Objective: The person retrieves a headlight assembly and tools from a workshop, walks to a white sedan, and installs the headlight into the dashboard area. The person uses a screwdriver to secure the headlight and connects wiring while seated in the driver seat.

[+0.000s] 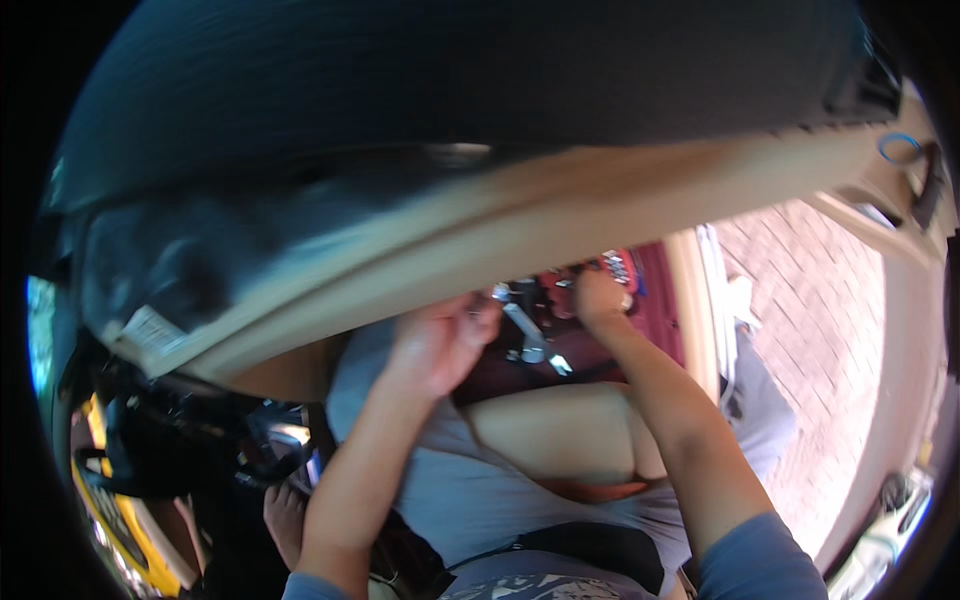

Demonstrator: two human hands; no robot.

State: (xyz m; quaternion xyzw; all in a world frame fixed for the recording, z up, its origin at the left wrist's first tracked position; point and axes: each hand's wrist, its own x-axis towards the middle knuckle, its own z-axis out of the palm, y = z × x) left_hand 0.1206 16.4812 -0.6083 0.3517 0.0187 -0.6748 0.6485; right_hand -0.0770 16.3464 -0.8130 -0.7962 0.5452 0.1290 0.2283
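Hands are up under the tan dash panel [560, 215]: your left hand [435, 345] curls shut on its lower edge, right hand [598, 298] reaches the metal bracket [525, 332] (finger state can't tell, blurred). Looks like mid-removal; next needs steady support w/ left.

Inside a car's footwell, seen from under the dashboard [560, 215]: beige trim and dark padded panel overhead, metal pedals [525, 330] above red carpet [655, 300], an open door sill [700, 300] giving onto brick paving [810, 330] outside.
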